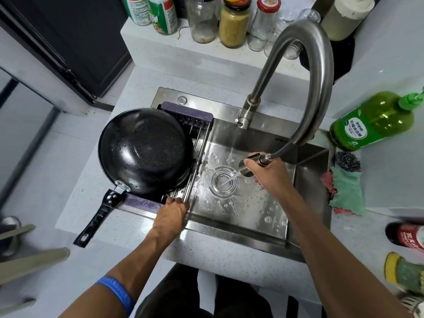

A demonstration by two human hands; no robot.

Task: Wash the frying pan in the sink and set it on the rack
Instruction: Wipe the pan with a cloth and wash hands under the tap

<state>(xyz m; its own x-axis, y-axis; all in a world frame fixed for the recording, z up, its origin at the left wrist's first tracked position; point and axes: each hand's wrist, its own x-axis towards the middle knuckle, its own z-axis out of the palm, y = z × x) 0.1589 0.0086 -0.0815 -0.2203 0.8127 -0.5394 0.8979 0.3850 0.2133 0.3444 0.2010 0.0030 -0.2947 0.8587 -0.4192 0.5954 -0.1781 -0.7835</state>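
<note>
- A blue wristband (115,292) circles the left forearm low in the view; both arms are cut off by the bottom edge.
- The left hand (171,213) has its fingers curled around the near end of the rack's metal rods; the fingertips are hidden under the rods.
- The right hand (269,173) is closed around the pull-out spray head (251,165), water streaming from it toward the drain (223,181).
- The black frying pan (145,151) sits wet and upright on the purple-edged rack (190,125) over the stainless sink's (241,214) left side, its handle reaching off toward the near-left counter.
- Beyond, the faucet (305,72) arches overhead; its hose runs down to the spray head.
- The green soap bottle (376,120) on the right is partly cut off.
</note>
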